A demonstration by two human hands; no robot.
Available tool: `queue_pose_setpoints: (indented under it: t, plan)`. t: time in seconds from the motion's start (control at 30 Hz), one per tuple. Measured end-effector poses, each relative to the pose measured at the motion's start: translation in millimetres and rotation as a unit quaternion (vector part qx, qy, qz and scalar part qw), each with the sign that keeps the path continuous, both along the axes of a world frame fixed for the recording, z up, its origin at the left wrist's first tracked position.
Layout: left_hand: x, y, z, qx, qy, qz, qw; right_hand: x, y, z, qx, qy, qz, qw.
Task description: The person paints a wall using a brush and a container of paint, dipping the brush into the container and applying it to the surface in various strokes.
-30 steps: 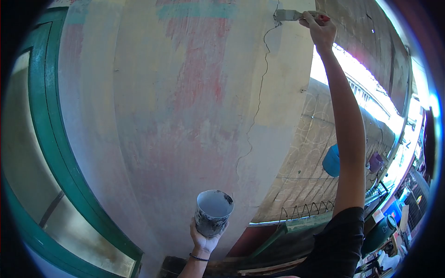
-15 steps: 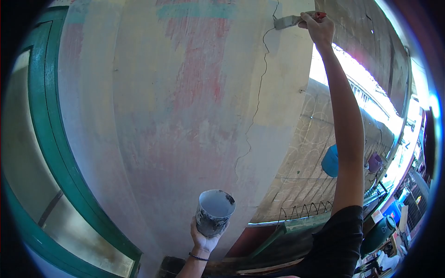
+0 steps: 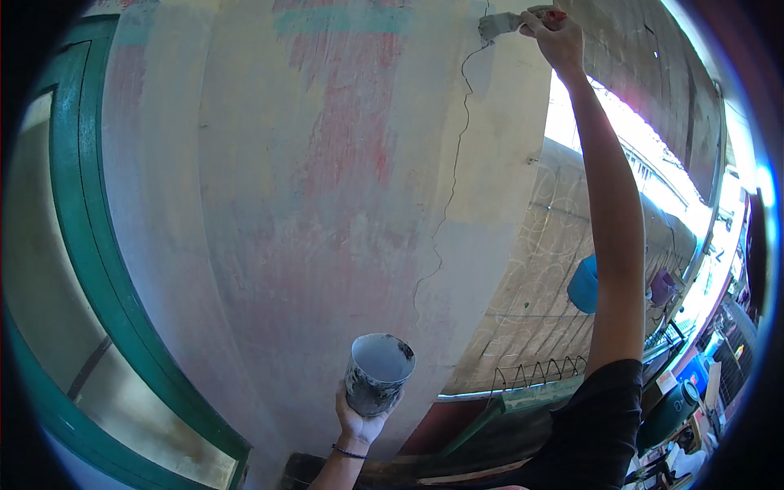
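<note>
My right hand (image 3: 558,42) is raised at the upper right, its fingers closed around the handle of a paintbrush (image 3: 500,28) with a red end. The bristles touch the wall (image 3: 269,245) at the top of a long, jagged crack (image 3: 454,171). Down at the lower middle, my left hand (image 3: 363,421) is wrapped around the base of a paint-smeared can (image 3: 379,377), held upright in front of the wall. Its pale inner side shows, with a dark patch near the rim; the contents are hidden. Faded red, yellow and teal paint covers the wall in patches.
A green door frame (image 3: 90,188) stands at the left. On the right, a blue bucket (image 3: 583,284) and a purple pot (image 3: 661,286) hang by a patterned panel (image 3: 523,302). Below them is a wire rack (image 3: 539,372). Clutter with a dark green container (image 3: 670,415) fills the lower right.
The paintbrush in my right hand has shifted slightly left and up along the crack, its bristles now more bent against the wall. My left hand and the can stay in place.
</note>
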State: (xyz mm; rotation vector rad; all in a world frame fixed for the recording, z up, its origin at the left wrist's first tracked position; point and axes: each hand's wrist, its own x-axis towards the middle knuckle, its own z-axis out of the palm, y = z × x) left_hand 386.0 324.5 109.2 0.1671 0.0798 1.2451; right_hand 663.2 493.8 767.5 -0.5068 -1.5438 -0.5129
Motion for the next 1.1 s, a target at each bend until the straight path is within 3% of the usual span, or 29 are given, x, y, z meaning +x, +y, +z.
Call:
queue_pose_setpoints:
  t: [0.13, 0.23, 0.33, 0.47, 0.57, 0.7, 0.8, 0.93, 1.03, 1.1]
  plan:
    - [0.6, 4.1, -4.8, 0.004, -0.014, -0.009, 1.0, -18.1, -2.6, 0.4, 0.071, -0.01, 0.043, 0.996]
    - [1.2, 4.2, -6.3, 0.004, -0.015, -0.009, 1.0, -30.1, -8.2, -8.7, 0.084, -0.035, -0.026, 0.996]
    - [2.2, 4.0, -5.6, 0.004, -0.016, -0.009, 1.0, -11.0, 5.9, -18.3, 0.189, -0.242, -0.167, 0.937]
    - [4.0, 4.9, -0.8, 0.013, -0.013, -0.001, 1.0, -33.4, -24.7, -72.2, 0.085, -0.334, -0.251, 0.905]
    - [2.5, 4.5, -5.7, 0.008, -0.011, 0.005, 1.0, -49.0, -56.4, -98.5, -0.036, -0.381, -0.184, 0.906]
    - [7.3, 9.7, -7.1, 0.009, -0.032, 0.005, 0.999, -44.7, -48.8, -73.7, -0.188, -0.303, -0.101, 0.929]
    - [9.0, 11.4, -17.4, 0.0, -0.049, 0.01, 0.999, -56.0, -54.6, -43.4, -0.185, -0.249, -0.128, 0.942]
    - [8.1, 11.9, -9.7, 0.004, -0.04, 0.028, 0.999, -47.0, -19.5, 10.9, -0.087, -0.193, -0.09, 0.973]
    - [8.8, 12.1, -7.2, 0.002, -0.034, 0.051, 0.998, -48.4, -7.1, 39.8, 0.061, -0.192, -0.179, 0.963]
    - [9.6, 11.4, -9.1, -0.003, -0.041, 0.059, 0.997, -42.9, 22.7, 60.1, 0.153, -0.198, -0.136, 0.959]
